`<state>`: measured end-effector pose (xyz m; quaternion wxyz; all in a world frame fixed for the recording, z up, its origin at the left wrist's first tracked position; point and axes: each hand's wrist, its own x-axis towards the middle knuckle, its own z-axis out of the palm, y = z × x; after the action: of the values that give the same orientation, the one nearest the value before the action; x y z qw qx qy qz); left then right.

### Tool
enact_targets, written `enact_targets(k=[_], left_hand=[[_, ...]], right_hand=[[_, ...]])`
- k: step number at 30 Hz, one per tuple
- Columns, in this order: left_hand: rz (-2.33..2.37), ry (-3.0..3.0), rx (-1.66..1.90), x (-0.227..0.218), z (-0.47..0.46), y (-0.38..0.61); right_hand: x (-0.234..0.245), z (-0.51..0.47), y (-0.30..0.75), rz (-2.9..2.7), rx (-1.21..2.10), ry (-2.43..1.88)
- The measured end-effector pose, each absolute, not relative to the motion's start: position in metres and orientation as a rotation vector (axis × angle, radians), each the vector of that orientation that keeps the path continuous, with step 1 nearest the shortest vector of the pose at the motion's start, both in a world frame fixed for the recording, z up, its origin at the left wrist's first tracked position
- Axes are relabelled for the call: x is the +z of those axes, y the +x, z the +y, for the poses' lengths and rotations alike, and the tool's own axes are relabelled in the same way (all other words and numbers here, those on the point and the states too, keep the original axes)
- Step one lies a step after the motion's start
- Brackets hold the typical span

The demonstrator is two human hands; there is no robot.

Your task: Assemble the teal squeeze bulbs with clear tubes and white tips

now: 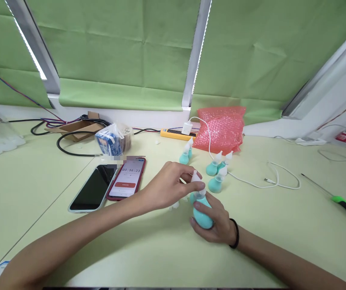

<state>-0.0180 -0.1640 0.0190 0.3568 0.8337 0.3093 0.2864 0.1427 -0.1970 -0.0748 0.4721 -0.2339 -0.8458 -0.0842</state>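
My right hand (219, 223) is wrapped round the teal bulb of a nasal aspirator (203, 216), which it holds upright with a slight tilt, above the table. Thumb and fingers of my left hand (168, 183) are closed at its top, pinching the translucent nozzle (195, 177). Partly hidden behind the held bulb is another teal bulb (191, 197). Several more teal aspirators (215, 185) with clear tips stand just beyond my hands, two of them farther back (184, 158). Small white pieces (175, 205) lie under my left hand.
Two phones (91, 189) lie left of my left forearm, one showing a timer (129, 175). At the back are a red bubble-wrap bag (221, 129), a yellow power strip (171, 134) and a wrapped blue pack (110, 139). A white cable (257, 186) and a screwdriver (338, 199) are to the right.
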Motion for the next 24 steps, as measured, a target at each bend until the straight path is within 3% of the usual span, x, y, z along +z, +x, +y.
enact_targets(k=[5, 13, 24], left_hand=[[1.014, 2.564, 1.039, 0.019, -0.156, -0.025], [1.018, 2.825, 0.429, -0.001, -0.133, -0.024], [1.029, 2.766, 0.370, -0.027, -0.116, -0.022]], right_hand=[[-0.068, -0.203, 0.142, -2.097, -0.207, -0.573], [-0.073, -0.201, 0.142, -2.211, -0.263, -0.355], [-0.080, -0.201, 0.142, -2.238, -0.218, -0.401]])
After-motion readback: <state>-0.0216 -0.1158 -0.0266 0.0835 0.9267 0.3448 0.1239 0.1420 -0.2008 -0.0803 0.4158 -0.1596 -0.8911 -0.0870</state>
